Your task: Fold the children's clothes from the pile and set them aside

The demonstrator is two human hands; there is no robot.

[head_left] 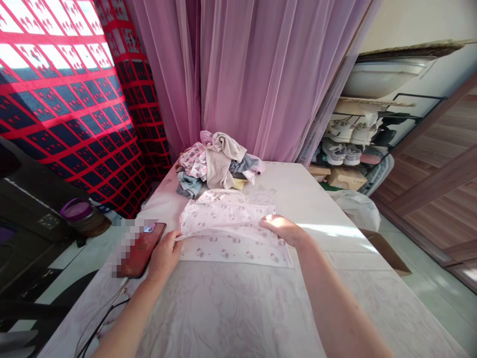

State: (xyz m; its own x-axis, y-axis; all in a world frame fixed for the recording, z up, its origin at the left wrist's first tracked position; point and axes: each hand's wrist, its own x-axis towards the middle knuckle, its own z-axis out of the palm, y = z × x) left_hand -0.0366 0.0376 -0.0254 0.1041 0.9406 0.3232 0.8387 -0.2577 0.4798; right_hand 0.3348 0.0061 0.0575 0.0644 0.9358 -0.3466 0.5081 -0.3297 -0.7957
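A pale pink garment with a small printed cartoon pattern (231, 241) lies spread across the table in front of me. My left hand (167, 253) pinches its left edge, and a fold of the cloth lifts slightly there. On the opposite side my right hand (281, 228) grips the cloth near its right edge, fingers closed on it. Part of the garment is doubled over, with a lower layer showing toward me. Just beyond it sits a heap of crumpled clothes (219, 164) in beige, pink, grey and blue.
A red phone (143, 251) lies on the table (231, 308) left of my left hand, with cables (100, 318) nearby. Purple curtains (246, 79) hang behind the table. To the right stand a rack with shoes (337, 151) and a cardboard box (385, 251) on the floor.
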